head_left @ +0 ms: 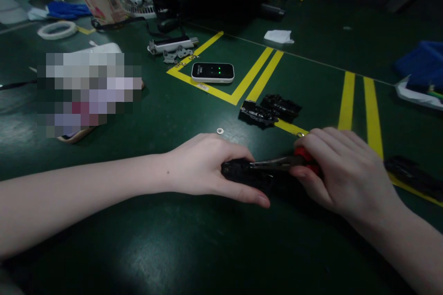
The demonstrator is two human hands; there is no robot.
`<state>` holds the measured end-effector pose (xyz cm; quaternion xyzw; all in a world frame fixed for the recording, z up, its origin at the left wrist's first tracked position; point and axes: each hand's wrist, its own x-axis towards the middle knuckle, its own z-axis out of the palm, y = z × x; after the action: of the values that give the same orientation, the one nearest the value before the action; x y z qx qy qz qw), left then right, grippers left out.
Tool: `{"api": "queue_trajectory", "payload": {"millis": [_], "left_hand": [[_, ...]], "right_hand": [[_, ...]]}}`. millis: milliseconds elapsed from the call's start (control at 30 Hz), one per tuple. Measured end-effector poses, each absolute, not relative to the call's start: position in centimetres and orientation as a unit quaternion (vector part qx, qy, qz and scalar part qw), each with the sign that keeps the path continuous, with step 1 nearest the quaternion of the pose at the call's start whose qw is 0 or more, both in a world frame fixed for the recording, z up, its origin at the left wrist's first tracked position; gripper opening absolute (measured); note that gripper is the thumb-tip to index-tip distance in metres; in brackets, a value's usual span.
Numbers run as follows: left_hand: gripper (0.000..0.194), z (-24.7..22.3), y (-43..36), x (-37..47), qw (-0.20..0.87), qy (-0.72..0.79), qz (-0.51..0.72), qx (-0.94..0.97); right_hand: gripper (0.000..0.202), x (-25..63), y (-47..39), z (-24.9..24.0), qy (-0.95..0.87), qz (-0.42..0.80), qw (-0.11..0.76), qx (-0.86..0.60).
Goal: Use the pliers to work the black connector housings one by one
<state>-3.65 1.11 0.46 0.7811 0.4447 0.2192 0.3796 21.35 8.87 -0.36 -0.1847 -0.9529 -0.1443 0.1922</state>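
Note:
My left hand [204, 163] is wrapped round a black plastic part [238, 170], its thumb lying along the near side. In my right hand [341, 166] are red-handled pliers [277, 163], gripped by the handles. The long metal jaws point left and reach the top of the black part; what lies between them is too dark to make out. Just beyond my left hand lies a small metal ring [220, 131]. Two similar black parts [258, 113] rest farther off, touching or nearly so.
A white-edged device with green lights [212, 73] lies inside yellow tape lines. Behind it are metal pieces [178, 54]. A tape roll [57, 30] and a blurred-out object [90, 97] are at left. Another black part [415, 175] and a blue bin [420, 67] are at right.

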Motion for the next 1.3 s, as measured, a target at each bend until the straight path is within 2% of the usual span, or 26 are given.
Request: {"api": "queue_trajectory", "payload": {"millis": [200,367,567,767,933,1000,1300], "left_hand": [[0.047,0.2,0.9,-3.2,0.327,0.467,0.212,0.794],[0.047,-0.3,0.6,-3.0,0.235,0.454,0.190,0.838],[0.047,-0.3,0.6,-3.0,0.149,0.470,0.151,0.857],[0.047,-0.2,1.0,-3.4,0.168,0.468,0.162,0.852],[0.041,-0.2,1.2,-3.9,0.303,0.405,0.238,0.830],[0.040,-0.1,1.3,-4.0,0.323,0.391,0.251,0.825],[0.043,-0.4,1.1,-4.0,0.279,0.403,0.232,0.840]], "right_hand": [[0.035,21.2,8.8,-0.3,-0.953,-0.166,0.179,-0.177],[0.034,21.2,8.5,-0.1,-0.945,-0.199,0.186,-0.182],[0.034,21.0,7.9,0.0,-0.950,-0.161,0.175,-0.204],[0.033,20.9,7.7,-0.1,-0.951,-0.121,0.181,-0.220],[0.029,20.8,7.8,-0.3,-0.953,-0.056,0.202,-0.217],[0.030,20.9,7.8,-0.3,-0.954,-0.053,0.204,-0.215],[0.031,21.0,7.9,-0.1,-0.957,-0.077,0.196,-0.202]]}}
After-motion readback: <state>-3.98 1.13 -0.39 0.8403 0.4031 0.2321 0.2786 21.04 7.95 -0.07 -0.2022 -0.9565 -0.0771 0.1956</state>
